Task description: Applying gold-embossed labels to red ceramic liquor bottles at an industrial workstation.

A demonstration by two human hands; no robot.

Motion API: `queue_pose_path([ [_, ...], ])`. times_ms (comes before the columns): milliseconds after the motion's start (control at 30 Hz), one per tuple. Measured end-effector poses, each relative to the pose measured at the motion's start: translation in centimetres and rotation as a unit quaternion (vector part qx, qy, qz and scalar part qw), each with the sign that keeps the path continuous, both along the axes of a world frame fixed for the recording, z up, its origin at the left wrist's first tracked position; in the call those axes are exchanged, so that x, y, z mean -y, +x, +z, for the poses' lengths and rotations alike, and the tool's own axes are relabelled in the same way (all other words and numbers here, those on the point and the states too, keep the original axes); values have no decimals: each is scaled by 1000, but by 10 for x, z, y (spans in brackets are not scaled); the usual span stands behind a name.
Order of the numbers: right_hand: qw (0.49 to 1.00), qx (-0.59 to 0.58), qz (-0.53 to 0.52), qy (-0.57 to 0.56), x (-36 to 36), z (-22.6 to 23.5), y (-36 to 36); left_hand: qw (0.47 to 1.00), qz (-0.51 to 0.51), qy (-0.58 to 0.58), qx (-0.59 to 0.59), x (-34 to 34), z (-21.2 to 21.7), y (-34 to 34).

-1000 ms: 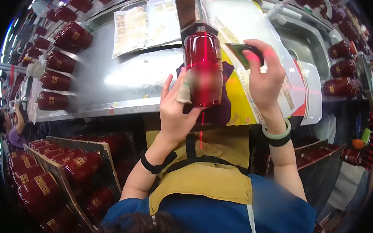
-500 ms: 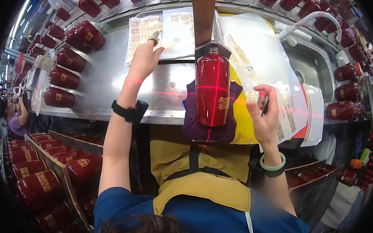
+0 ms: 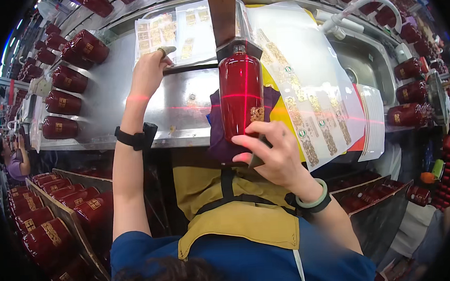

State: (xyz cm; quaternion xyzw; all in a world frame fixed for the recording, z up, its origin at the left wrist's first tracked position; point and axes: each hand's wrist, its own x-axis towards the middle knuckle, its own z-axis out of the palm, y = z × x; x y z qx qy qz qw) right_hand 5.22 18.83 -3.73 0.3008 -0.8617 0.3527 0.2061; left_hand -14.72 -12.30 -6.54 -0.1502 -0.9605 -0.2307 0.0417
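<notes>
- Rows of red bottles (image 3: 63,103) lie on their sides on the steel bench (image 3: 106,108), at its left.
- More red bottles (image 3: 42,236) fill the crates at lower left.
- A sink (image 3: 371,64) with a white tap (image 3: 365,6) sits at right.
- Further bottles (image 3: 409,113) lie beside the sink.
- Another person (image 3: 12,162) stands at far left.

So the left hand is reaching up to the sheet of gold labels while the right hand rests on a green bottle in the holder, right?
Not quite: the bottle is red, not green, as the head view shows. The left hand does reach the sheet of gold labels, and the right hand rests at the bottle's lower end.
</notes>
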Motion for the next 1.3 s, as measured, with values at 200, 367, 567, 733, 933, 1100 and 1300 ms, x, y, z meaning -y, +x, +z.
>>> queue_pose_path([
  [200, 993, -56, -43, 95, 2, -13, -3, 988, -1, 115, -106, -8, 9, 13],
  [367, 995, -53, -54, 58, -6, -37, 2, 975, 6, 129, -182, -31, 28, 32],
  [567, 996, -13, -28, -81, -7, -27, -4, 929, -167, 259, -204, -105, 54, 87],
  [733, 979, 75, -100, -160, -22, -5, -10, 928, -241, 199, -205, -115, 43, 106],
  [933, 922, 177, -158, -305, -30, 4, -38, 884, -47, 463, -53, -120, 14, 117],
  [1100, 856, 333, -107, -382, -8, -5, -68, 813, -5, 557, 170, -135, 13, 111],
  [1300, 807, 404, -86, -422, 0, -13, -70, 792, 14, 577, 199, -145, 10, 118],
])
